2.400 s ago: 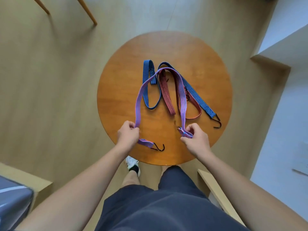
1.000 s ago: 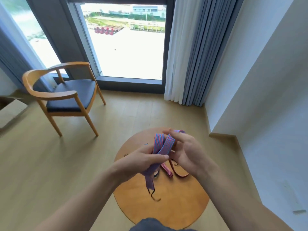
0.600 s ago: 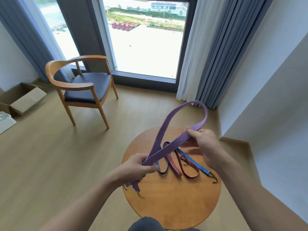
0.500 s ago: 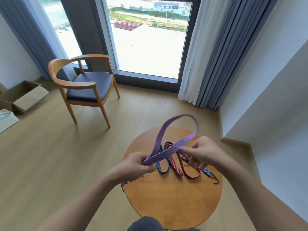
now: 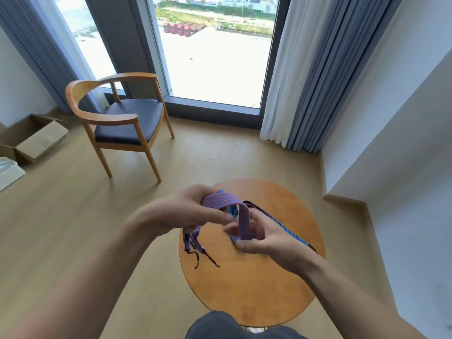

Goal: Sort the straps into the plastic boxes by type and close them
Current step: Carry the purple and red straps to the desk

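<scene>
Purple strap (image 5: 220,202) held above round wooden table (image 5: 256,289); chair (image 5: 127,118) beside window (image 5: 215,57).

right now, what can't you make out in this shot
Head view:
blue strap: most of it is hidden behind the right hand.
purple strap: the folds between the left hand and right hand are motion-blurred; cannot count them.
pale object: cut off by the left edge; type unclear.
table: whatever lies under the hands is hidden.
</scene>
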